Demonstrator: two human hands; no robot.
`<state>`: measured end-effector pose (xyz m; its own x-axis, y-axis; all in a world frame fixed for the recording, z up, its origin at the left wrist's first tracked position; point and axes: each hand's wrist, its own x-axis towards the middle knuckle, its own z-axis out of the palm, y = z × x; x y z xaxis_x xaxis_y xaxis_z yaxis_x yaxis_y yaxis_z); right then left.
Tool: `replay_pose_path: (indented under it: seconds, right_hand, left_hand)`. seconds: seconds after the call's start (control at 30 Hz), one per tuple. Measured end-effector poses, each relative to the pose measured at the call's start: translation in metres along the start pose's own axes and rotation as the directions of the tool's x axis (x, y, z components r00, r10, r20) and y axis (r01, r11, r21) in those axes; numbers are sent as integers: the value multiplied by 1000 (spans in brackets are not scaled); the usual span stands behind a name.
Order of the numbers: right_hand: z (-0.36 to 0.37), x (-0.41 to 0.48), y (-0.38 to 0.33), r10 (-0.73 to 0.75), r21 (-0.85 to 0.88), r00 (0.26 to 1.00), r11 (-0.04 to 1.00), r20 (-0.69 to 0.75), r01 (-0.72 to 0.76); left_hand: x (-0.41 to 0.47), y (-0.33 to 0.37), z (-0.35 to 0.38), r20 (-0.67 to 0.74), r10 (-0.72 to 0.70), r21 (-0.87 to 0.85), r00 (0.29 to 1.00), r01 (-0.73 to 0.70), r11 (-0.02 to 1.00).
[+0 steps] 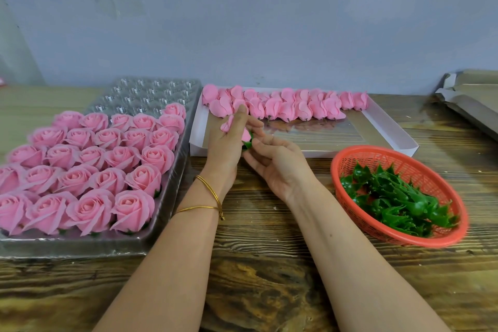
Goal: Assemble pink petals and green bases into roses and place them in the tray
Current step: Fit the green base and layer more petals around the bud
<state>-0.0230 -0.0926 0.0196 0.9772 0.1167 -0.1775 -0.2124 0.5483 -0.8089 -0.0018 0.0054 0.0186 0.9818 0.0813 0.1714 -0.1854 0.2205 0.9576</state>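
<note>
My left hand [229,140] holds a pink petal bud [227,123] in its fingers, just in front of the white box. My right hand [272,162] pinches a green base [248,143] against the bud's lower end. The two hands meet over the table's middle. On the left stands a clear plastic tray [151,91] holding several rows of finished pink roses [107,159]; its far cells are bare. Loose pink petal buds [296,105] line the far side of the white box [388,129]. Green bases [393,197] fill a red basket [347,159] at right.
The wooden table [264,264] runs under everything, its front part bare between my forearms. Folded grey cardboard [469,100] lies at the far right. A grey wall closes off the back.
</note>
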Motion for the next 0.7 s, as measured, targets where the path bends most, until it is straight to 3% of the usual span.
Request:
replay_pose_path:
  seconds: [0.7]
  right_hand:
    - [1,0,-1,1,23,1000,1000,23,-2]
  left_hand:
    - [0,2,1,14,-59,-20,998,59,998]
